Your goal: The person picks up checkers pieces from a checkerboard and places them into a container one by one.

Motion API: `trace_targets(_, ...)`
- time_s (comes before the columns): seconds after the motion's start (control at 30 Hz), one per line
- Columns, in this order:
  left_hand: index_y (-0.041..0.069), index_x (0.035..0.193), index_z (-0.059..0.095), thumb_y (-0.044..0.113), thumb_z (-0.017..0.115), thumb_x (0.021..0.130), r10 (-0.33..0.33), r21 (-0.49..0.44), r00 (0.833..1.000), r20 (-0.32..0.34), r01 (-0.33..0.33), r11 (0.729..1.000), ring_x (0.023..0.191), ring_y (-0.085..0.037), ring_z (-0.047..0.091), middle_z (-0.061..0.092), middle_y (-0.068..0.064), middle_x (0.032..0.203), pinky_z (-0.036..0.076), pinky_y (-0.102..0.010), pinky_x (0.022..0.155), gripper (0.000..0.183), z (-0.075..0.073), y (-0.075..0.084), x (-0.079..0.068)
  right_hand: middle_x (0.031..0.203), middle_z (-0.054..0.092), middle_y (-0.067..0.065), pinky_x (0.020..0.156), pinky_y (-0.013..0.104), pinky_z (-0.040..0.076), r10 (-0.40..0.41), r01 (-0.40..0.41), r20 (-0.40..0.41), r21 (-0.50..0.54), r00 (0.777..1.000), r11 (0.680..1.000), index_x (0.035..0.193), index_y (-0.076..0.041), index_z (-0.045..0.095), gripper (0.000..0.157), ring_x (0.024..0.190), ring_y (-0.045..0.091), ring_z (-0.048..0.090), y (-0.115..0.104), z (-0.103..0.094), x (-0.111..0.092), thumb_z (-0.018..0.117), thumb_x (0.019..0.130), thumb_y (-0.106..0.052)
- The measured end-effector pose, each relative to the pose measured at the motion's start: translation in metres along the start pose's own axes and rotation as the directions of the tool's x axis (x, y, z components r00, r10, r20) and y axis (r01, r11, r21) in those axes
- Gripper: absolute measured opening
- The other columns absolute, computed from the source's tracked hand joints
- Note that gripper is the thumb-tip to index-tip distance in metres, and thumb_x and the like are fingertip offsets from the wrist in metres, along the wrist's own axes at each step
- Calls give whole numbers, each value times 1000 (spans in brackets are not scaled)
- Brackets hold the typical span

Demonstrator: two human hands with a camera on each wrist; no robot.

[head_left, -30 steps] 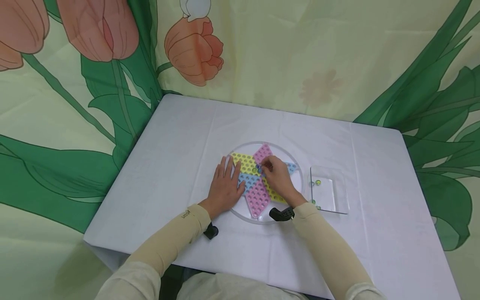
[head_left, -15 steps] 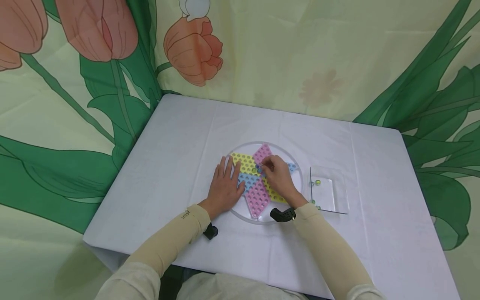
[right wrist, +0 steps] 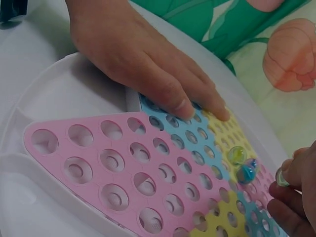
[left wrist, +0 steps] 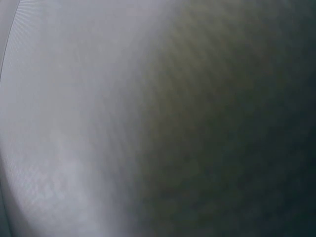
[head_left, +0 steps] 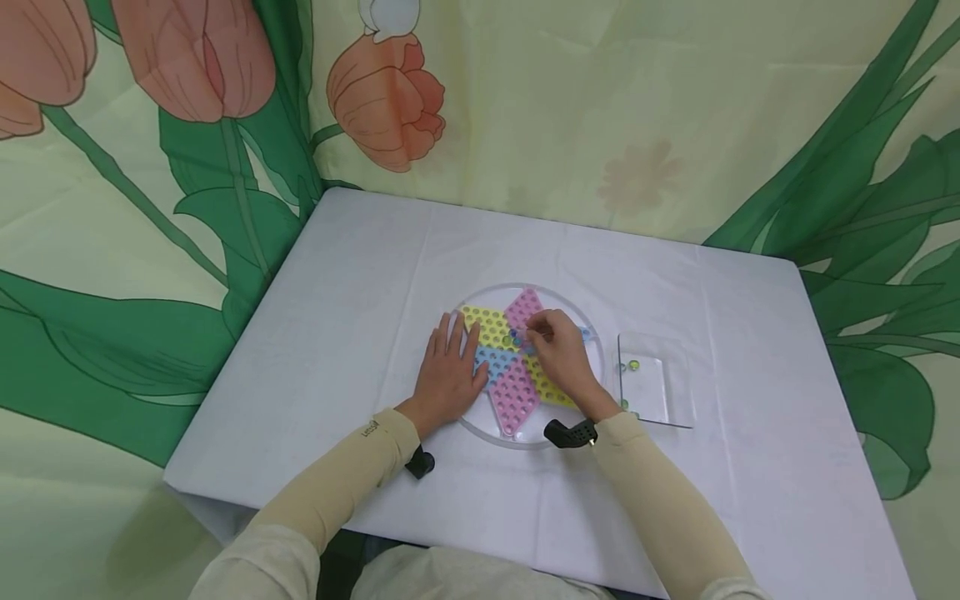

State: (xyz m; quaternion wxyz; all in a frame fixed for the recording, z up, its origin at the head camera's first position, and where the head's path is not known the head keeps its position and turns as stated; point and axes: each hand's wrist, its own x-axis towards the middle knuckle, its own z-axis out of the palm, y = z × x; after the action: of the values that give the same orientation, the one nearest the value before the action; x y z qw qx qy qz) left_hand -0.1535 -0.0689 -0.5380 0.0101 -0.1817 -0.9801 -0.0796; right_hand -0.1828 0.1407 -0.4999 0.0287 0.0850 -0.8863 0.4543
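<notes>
A round Chinese checkers board with pink, yellow and blue sections of holes lies on the white table. My left hand rests flat on its left side, fingers spread. Over the board's right half, my right hand pinches a clear, greenish glass marble between thumb and finger, just above the holes. Close by, a yellow-green marble and a blue-teal marble sit on the board near its centre, with a purplish-blue one behind. The left wrist view shows only blurred cloth.
To the right of the board stands a clear square box holding several green and yellowish marbles. A black wrist camera hangs under the right wrist. A floral curtain closes off the table's far side.
My right hand has shifted slightly to the right, still pinching near the board's middle. The left hand keeps its place on the board.
</notes>
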Motion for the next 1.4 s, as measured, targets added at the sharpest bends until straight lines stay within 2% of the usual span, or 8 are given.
trace_targets(0.27,6,159,15,43,36,103,-3,-13,1000,20,4,1000,153,-43,2,8,-24,165,14,-54,123,70,-2,0,-1,108,66,13,93,39,54,-8,8,-15,5,1000,1000,109,-1,63,14,101,25,65,-7,-9,-3,61,95,-5)
trace_targets(0.77,5,158,20,42,37,103,16,6,1000,-20,-15,1000,153,-44,8,14,-25,164,18,-55,122,69,-3,1,0,109,67,9,94,35,54,-23,25,-58,34,998,999,111,-4,65,15,104,21,65,-8,-20,-10,61,97,-8)
trace_targets(1.03,5,158,18,42,37,103,8,-2,1000,-10,-8,1000,153,-44,6,12,-25,164,17,-55,122,69,-1,1,-1,109,71,8,91,37,55,-40,42,-77,20,996,999,111,-6,67,15,101,20,68,-13,-28,-17,61,97,-9)
trace_targets(1.13,5,158,18,42,37,103,5,-7,1000,-3,-5,1000,153,-43,5,11,-24,164,16,-55,123,69,-2,1,0,109,71,7,88,32,55,-52,53,-92,6,994,999,110,-7,68,15,99,19,68,-15,-32,-20,62,97,-9)
trace_targets(1.23,5,158,18,42,38,103,2,-12,1000,-2,-2,1000,153,-43,5,11,-24,164,16,-55,123,69,-2,1,0,109,72,7,86,23,53,-59,59,-102,-4,993,998,110,-7,68,15,98,19,69,-15,-36,-23,62,97,-10)
trace_targets(1.4,5,158,18,42,38,103,-2,-8,1000,-1,2,1000,153,-43,4,11,-24,165,16,-55,123,70,-1,1,-1,108,72,13,83,12,49,-67,70,-109,21,992,997,110,-5,68,15,97,20,69,-13,-43,-25,61,97,-9)
